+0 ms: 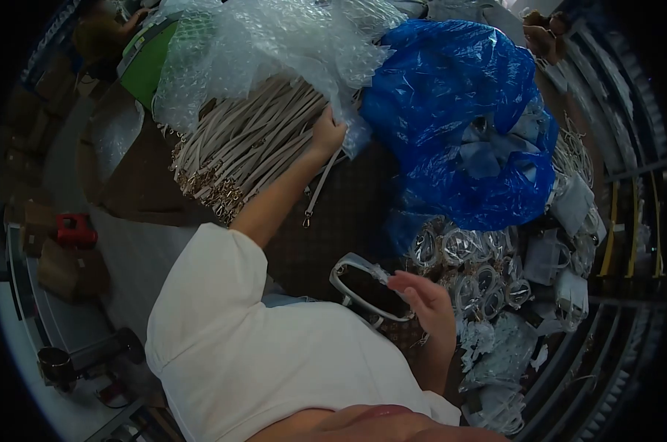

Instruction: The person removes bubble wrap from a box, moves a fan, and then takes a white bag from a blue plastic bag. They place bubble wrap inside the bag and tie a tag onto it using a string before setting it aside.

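Observation:
My left hand [329, 135] is closed at the right edge of a big pile of beige straps [263, 129] with gold clasps. Just beneath it a single strap [319, 188] hangs down, its metal clip at the lower end. Clear bubble wrap [274, 44] drapes over the top of the pile, close beside the fingers. Lower right, in front of my body, my right hand [428, 300] is open with fingers extended, its fingertips at the crinkled clear plastic on a pale loop-shaped item [355, 298] with a dark middle.
A large blue plastic bag [451, 88] holds pale wrapped pieces. Below it lie several clear-bagged coils [466, 258]. A green bin [148, 66] stands at the back left, cardboard boxes [72, 269] at the left. Other people [101, 37] are at the far edges.

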Action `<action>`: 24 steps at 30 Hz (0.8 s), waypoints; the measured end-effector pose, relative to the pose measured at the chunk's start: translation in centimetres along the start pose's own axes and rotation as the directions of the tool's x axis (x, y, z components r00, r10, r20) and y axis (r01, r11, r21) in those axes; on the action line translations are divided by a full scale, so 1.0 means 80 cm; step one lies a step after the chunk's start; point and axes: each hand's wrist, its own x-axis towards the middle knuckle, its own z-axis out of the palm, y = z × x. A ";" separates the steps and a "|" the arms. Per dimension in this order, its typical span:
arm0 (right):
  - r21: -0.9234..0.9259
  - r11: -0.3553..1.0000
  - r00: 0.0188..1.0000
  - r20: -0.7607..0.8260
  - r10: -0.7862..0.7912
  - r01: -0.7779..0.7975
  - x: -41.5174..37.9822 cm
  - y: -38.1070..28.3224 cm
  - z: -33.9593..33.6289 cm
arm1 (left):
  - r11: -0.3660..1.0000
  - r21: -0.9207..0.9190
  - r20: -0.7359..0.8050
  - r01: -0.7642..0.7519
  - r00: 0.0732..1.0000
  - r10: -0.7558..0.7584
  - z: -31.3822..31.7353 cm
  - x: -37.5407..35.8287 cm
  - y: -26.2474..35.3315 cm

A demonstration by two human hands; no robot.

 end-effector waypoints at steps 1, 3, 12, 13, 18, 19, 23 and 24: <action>0.003 1.000 1.000 0.004 0.000 0.000 0.010 -0.001 -0.004 | 0.995 -0.087 0.066 -0.037 0.997 0.043 -0.013 -0.037 0.027; -0.211 0.974 0.975 -0.184 -0.125 0.086 0.046 -0.007 -0.012 | 0.941 -0.265 0.413 0.212 0.907 -0.088 -0.052 -0.109 0.089; -0.444 0.779 0.889 0.329 -0.318 0.443 0.143 -0.041 0.044 | 0.775 -0.629 0.727 0.064 0.402 0.556 -0.172 -0.197 0.171; -0.296 0.871 0.857 0.462 -0.229 0.393 0.140 -0.044 0.061 | 0.693 -0.693 0.710 0.199 0.357 0.607 -0.178 -0.197 0.171; -0.195 0.928 0.924 0.286 -0.255 0.317 0.092 -0.069 0.081 | 0.694 -0.661 0.748 0.285 0.314 0.584 -0.203 -0.197 0.193; -0.243 0.925 0.941 0.243 -0.235 0.293 0.083 -0.064 0.073 | 0.781 -0.573 0.813 0.247 0.288 0.505 -0.210 -0.194 0.199; -0.237 0.957 0.985 0.054 -0.161 0.170 0.037 -0.052 0.045 | 0.931 -0.249 0.887 0.268 0.448 0.109 -0.247 -0.195 0.202; -0.241 0.954 0.984 0.039 -0.174 0.179 0.028 -0.056 0.047 | 0.989 -0.067 0.850 0.135 0.526 -0.014 -0.248 -0.195 0.206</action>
